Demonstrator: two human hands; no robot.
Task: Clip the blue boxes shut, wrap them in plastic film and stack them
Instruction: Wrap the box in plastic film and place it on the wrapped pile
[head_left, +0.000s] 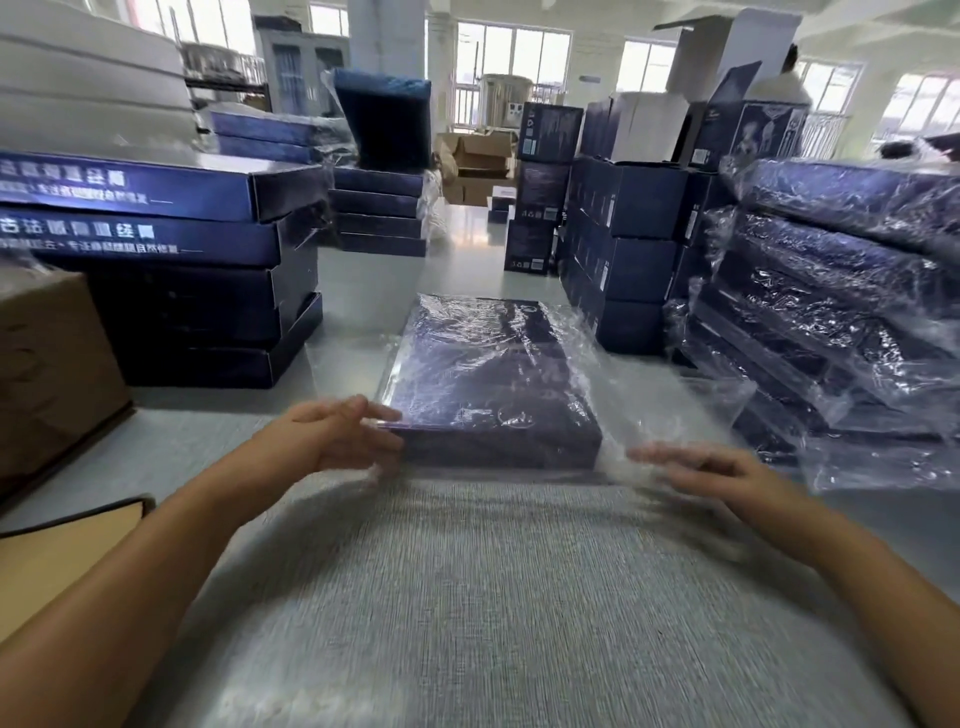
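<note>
The blue box lies flat near the middle of the table, draped in plastic film that sags loose past its right side. The person's left hand is at the box's near left corner, fingers reaching onto the film (too blurred to tell whether they pinch it). The right hand lies flat on slack film by the near right corner, fingers straight. Uneven pulling could wrinkle the wrap, tear it on a corner, or skid the box toward the far edge.

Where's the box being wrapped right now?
Head view, centre: the film-covered blue box lies on the grey table, between an unwrapped stack left and a wrapped stack right.
</note>
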